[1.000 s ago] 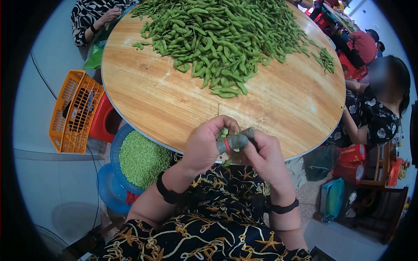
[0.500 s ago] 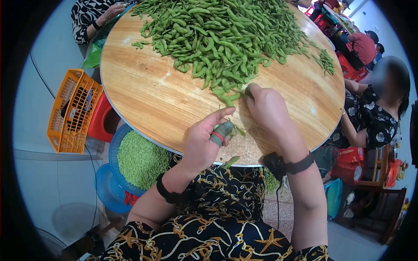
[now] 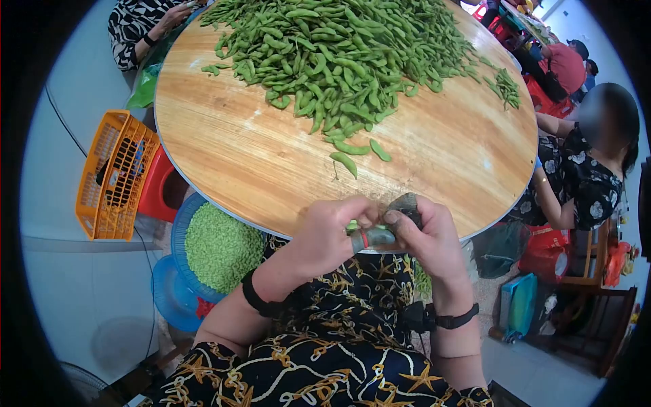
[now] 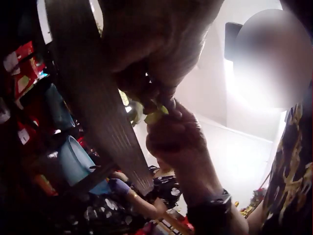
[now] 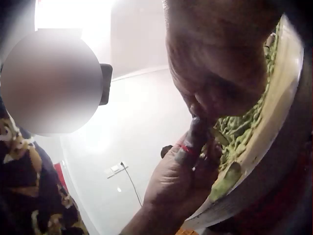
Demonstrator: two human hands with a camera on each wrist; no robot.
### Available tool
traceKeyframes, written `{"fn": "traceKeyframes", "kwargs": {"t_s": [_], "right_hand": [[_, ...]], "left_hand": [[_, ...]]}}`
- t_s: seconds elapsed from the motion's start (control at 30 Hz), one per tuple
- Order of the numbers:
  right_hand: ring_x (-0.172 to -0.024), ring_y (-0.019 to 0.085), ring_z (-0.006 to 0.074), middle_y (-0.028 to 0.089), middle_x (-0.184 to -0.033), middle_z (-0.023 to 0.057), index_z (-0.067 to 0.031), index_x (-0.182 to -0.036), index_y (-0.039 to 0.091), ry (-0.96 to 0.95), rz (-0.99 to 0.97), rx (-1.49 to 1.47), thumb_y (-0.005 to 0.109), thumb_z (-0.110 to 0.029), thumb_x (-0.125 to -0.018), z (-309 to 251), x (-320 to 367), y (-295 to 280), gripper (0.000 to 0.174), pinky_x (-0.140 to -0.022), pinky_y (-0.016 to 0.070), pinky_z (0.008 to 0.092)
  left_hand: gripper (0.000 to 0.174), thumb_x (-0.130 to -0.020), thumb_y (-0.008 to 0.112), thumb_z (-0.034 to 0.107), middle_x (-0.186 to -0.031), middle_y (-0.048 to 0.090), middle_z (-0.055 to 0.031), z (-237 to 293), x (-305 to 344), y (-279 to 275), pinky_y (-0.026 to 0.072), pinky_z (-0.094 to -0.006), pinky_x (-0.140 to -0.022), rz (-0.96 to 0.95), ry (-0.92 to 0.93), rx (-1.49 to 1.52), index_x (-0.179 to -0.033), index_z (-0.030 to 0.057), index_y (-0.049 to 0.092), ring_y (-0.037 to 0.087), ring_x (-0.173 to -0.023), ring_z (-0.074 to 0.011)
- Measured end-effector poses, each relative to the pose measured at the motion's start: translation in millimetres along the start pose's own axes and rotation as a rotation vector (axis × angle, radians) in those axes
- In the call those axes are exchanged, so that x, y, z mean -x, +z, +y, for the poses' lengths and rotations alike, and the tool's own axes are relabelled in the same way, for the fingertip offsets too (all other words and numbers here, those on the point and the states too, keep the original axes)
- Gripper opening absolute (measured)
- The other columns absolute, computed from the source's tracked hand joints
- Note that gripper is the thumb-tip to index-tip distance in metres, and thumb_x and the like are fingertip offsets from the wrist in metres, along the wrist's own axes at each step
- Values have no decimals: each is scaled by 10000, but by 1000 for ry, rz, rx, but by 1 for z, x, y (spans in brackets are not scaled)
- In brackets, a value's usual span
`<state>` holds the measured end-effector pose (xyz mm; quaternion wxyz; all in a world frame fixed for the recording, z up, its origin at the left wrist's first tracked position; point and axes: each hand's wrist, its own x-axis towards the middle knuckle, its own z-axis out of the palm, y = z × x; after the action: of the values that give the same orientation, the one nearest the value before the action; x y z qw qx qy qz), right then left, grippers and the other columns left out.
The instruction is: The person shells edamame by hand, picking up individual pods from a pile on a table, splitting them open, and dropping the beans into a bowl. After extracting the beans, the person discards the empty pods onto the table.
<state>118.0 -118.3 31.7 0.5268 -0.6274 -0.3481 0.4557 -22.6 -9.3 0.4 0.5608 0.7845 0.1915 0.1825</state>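
Close over the table's near edge, my two hands meet around a green soybean pod. My left hand grips the pod; a grey-green cover with a red band sits on its thumb. My right hand, with a dark cover on a finger, pinches at the pod's other end. Bright green shows between the fingertips in the left wrist view, where the pod is partly hidden. Beyond the hands, a large heap of soybean pods covers the far part of the round wooden table.
Loose pods lie before the heap. Left of my lap, a blue basket holds shelled beans, beside a blue basin, a red stool and an orange crate. Another person sits at the right.
My right hand reached forward to the front of the heap, then came back to the left hand. A few pods at the heap's front now lie apart.
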Motion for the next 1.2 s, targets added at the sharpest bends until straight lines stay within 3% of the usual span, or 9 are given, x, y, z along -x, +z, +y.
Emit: {"fn": "traceKeyframes", "kwargs": {"t_s": [0.3, 0.47, 0.57, 0.73, 0.8, 0.9, 1.03, 1.1, 1.2], "right_hand": [[-571, 509, 56, 593, -636, 39, 15, -813, 592, -232, 295, 260, 592, -83, -844, 14, -11, 24, 103, -523, 422, 223], [-546, 542, 92, 614, -651, 75, 13, -803, 596, -209, 290, 207, 606, -74, -830, 15, -15, 27, 92, -515, 436, 241], [-524, 568, 137, 610, -648, 102, 6, -808, 595, -354, 350, 431, 617, -79, -822, 14, -14, 36, 88, -502, 443, 257], [-523, 582, 164, 600, -640, 115, 9, -816, 584, -564, 400, 522, 608, -71, -825, 16, -22, 44, 84, -489, 441, 266], [-520, 585, 181, 603, -645, 118, 11, -814, 582, -372, 216, 276, 604, -70, -825, 4, -23, 34, 85, -491, 445, 271], [-509, 578, 252, 602, -645, 141, 13, -826, 585, -205, -233, 50, 604, -102, -814, -6, -30, 13, 117, -502, 458, 301], [-560, 592, 340, 577, -592, 187, 4, -815, 572, -364, 225, 848, 626, -175, -774, -4, -60, 34, 191, -523, 471, 397], [-596, 599, 358, 580, -604, 188, 2, -806, 553, -330, 269, 1214, 626, -165, -763, 3, -71, 41, 187, -537, 471, 418], [-622, 607, 328, 584, -640, 205, 7, -808, 551, -334, 238, 998, 615, -133, -758, 16, -70, 36, 161, -551, 469, 402]], "left_hand": [[192, -747, 623, 100, -739, 585, -174, -2, 0, 4, 460, -366, -561, 156, 221, -339, -912, 18, 570, 589, -655, -330], [97, -810, 575, 28, -722, 611, -31, -2, -2, -5, 397, -191, -481, -11, -284, 514, -902, 0, 576, 538, -537, -76], [80, -831, 538, 19, -750, 616, -45, -16, -4, -8, 363, -161, -468, -53, -310, 990, -895, 5, 583, 532, -548, -66], [109, -834, 506, 4, -781, 607, -55, -20, -4, -8, 356, -156, -470, 44, -321, 991, -911, 2, 584, 525, -578, -57], [123, -838, 491, 4, -790, 602, -55, -23, -4, -13, 353, -152, -473, 45, -292, 1002, -923, 0, 579, 520, -597, -52], [174, -842, 468, 4, -793, 595, -34, -25, -5, -35, 335, -136, -478, 272, -181, 924, -982, -7, 571, 499, -627, -48], [227, -835, 487, -5, -858, 582, -12, -22, -4, -45, 378, -165, -535, 353, -198, 818, -1046, -1, 570, 489, -680, -52], [281, -789, 557, -40, -855, 571, -17, -21, -6, -36, 423, -212, -566, 361, -71, 224, -1064, 12, 580, 502, -685, -68], [353, -724, 627, -59, -824, 556, -43, -13, -7, -33, 438, -243, -571, 270, 73, -219, -1064, 26, 588, 512, -670, -106]]}}
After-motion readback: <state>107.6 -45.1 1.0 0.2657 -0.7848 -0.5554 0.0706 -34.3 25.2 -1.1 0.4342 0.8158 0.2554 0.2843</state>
